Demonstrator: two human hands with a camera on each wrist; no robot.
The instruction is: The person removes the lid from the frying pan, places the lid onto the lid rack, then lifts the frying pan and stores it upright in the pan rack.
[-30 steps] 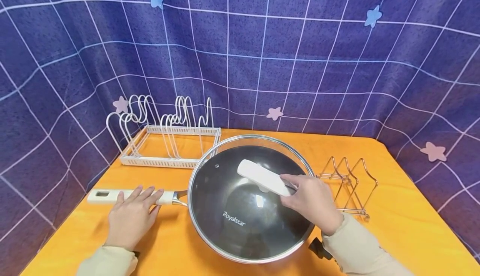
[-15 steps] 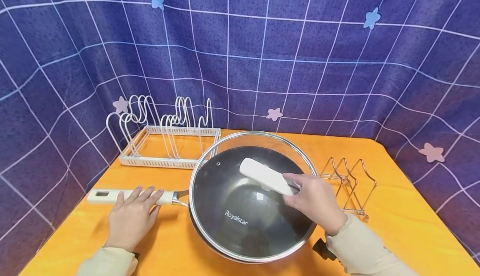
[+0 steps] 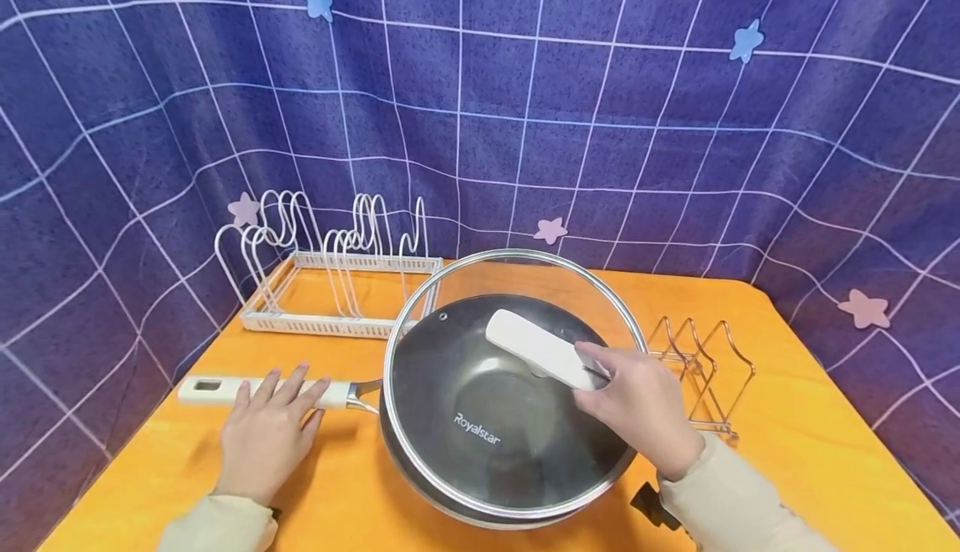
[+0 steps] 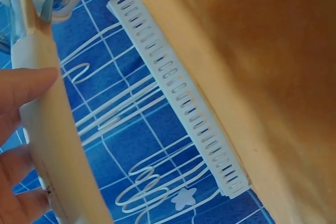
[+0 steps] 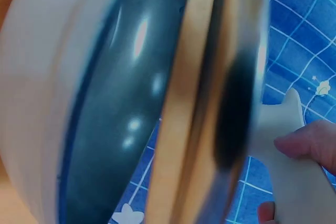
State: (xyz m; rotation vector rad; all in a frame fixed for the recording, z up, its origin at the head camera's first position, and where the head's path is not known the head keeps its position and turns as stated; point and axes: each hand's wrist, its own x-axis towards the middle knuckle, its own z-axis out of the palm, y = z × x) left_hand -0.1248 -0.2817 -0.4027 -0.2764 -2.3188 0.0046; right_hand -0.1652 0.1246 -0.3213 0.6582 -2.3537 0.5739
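Note:
A wok with a dark inside and pale outside sits on the orange cloth, its cream handle pointing left. My left hand holds this handle, fingers laid across the top; the left wrist view shows the thumb against its side. A glass lid with a steel rim is raised over the wok. My right hand grips the lid's white knob, thumb and fingers around its right end. In the right wrist view, a gap separates the lid's rim from the wok's dark inner wall.
Behind the wok handle stands a white wire rack with several upright loops. A smaller copper-coloured wire rack is right of the wok, partly behind the lid and right hand. A blue gridded curtain hangs along the back and sides.
The right hand has lifted the lid, which has shifted slightly up and right in the head view, baring the wok's near rim. The left hand stays on the wok handle.

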